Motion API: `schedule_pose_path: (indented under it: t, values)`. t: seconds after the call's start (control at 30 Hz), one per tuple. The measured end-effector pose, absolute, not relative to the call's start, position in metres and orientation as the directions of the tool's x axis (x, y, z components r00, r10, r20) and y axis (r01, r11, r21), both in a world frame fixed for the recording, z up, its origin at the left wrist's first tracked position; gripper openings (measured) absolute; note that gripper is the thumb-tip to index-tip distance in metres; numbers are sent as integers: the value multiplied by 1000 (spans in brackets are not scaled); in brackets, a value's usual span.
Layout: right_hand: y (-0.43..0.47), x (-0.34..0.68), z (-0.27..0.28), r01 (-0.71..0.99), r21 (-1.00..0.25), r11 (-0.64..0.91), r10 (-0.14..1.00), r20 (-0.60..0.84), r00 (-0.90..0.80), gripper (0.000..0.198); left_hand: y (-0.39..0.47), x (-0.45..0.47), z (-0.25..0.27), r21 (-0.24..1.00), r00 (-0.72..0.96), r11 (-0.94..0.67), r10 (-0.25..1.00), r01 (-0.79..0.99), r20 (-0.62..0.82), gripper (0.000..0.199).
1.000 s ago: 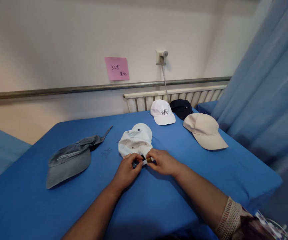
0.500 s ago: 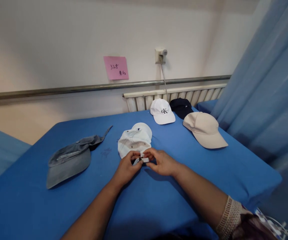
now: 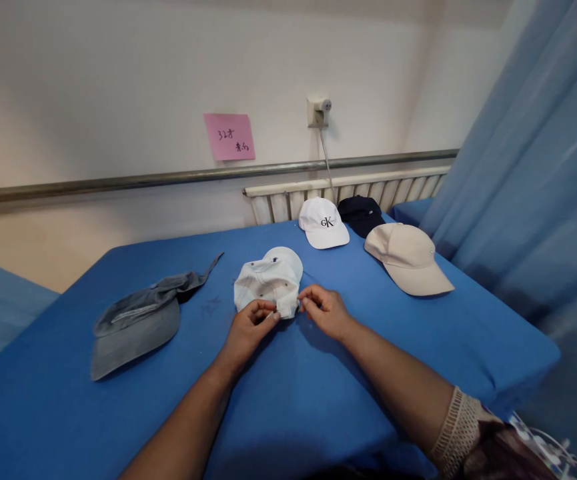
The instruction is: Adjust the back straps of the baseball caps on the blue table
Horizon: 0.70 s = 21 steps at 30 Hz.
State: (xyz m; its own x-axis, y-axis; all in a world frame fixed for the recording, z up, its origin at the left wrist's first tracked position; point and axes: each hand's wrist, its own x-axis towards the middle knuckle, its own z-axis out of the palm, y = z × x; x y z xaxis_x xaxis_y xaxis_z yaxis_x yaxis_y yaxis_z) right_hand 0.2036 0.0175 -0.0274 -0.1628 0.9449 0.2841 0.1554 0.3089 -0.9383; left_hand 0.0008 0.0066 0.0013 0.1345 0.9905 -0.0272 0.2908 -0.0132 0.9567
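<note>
A pale, nearly white baseball cap (image 3: 263, 283) lies on the blue-covered table, its brim pointing away from me and its back strap toward me. With fingertips pinched, my left hand (image 3: 251, 328) grips the cap's rear edge by the strap. My right hand (image 3: 329, 312) is closed in a pinch at the right rear edge of the same cap, by the strap's other end. The fingers partly cover the strap.
On the left lies a grey cap (image 3: 138, 333) with its strap stretched out. A white cap (image 3: 324, 223), a dark navy cap (image 3: 361, 213) and a beige cap (image 3: 408, 260) sit at the back right. A radiator (image 3: 278, 203) and wall rail (image 3: 168, 179) run behind; a blue curtain (image 3: 528, 167) hangs right.
The strap's loose end, held out between both hands before, now lies against the cap's back. My right hand has shifted slightly up and right, away from my left hand.
</note>
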Motion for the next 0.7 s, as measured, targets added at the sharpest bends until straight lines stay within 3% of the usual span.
schedule_pose_path:
  t: [0.2,0.27,0.37,0.7]
  values:
    - [10,199,-25,201,-924,325,904,241,-354,8,-3,7,0,804,242,-262,958,534,151,30]
    - [11,200,-25,243,-896,372,880,258,-398,2,-4,8,-1,776,264,-284,952,563,156,29]
    - [13,205,-22,285,-866,411,862,268,-430,7,-4,9,-1,748,276,-305,946,590,168,26]
    - [17,210,-24,243,-911,332,883,210,-420,6,-3,8,0,632,355,-418,906,652,232,31]
